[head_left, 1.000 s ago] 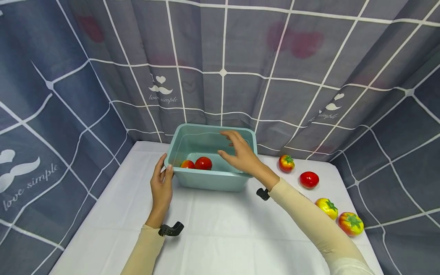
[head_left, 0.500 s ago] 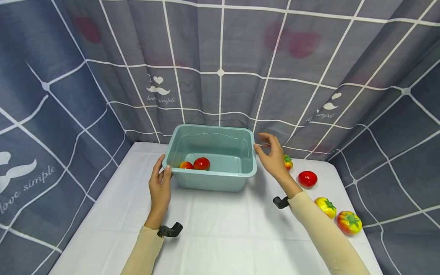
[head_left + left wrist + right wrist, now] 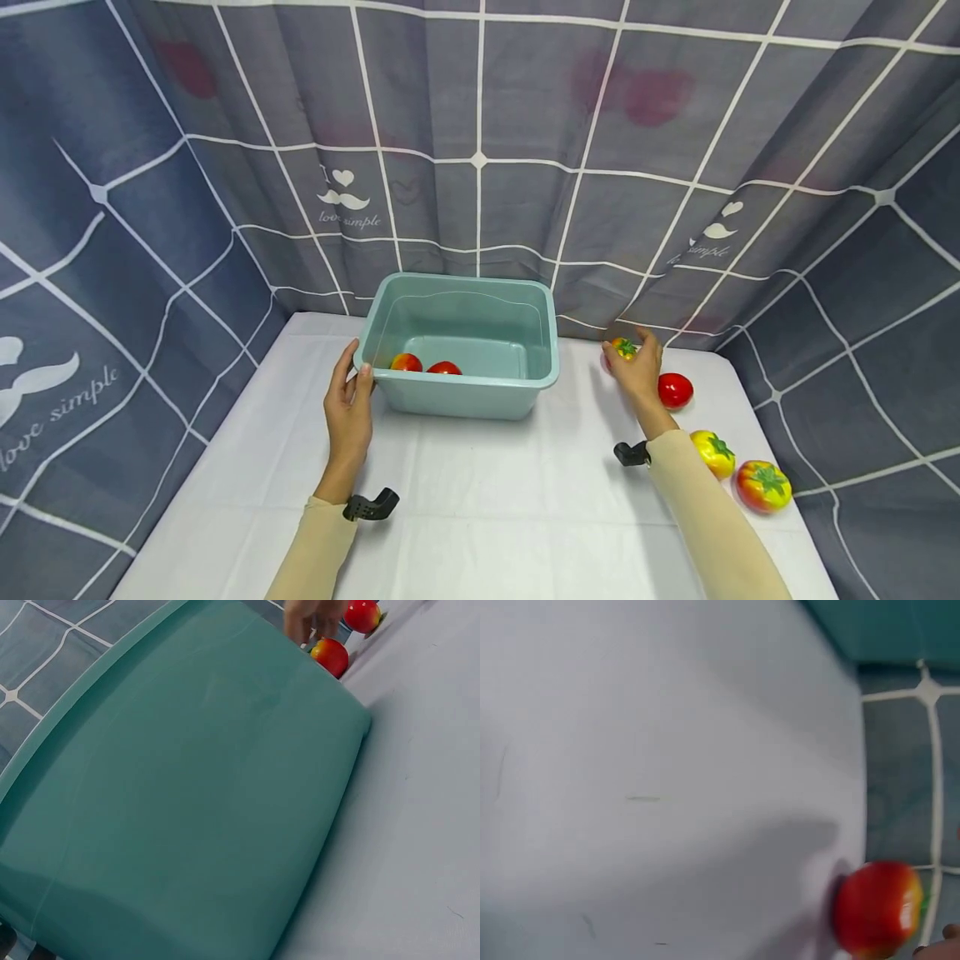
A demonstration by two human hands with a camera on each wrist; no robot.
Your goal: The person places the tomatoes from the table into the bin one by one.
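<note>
A bin (image 3: 465,399) on the tabletop (image 3: 487,492) holds two fruits (image 3: 407,362); four loose fruits (image 3: 676,391) are to its right and a curtain (image 3: 435,196) hangs behind.

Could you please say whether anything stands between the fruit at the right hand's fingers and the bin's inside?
Only the bin's right wall does; apart from the right hand, nothing else visible lies between wall and fruit.

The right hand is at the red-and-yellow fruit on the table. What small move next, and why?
Probably close the right hand gently round the red-and-yellow fruit: its thumb and fingers are on either side of it, and the left hand grips the bin, where two fruits already lie.
</note>
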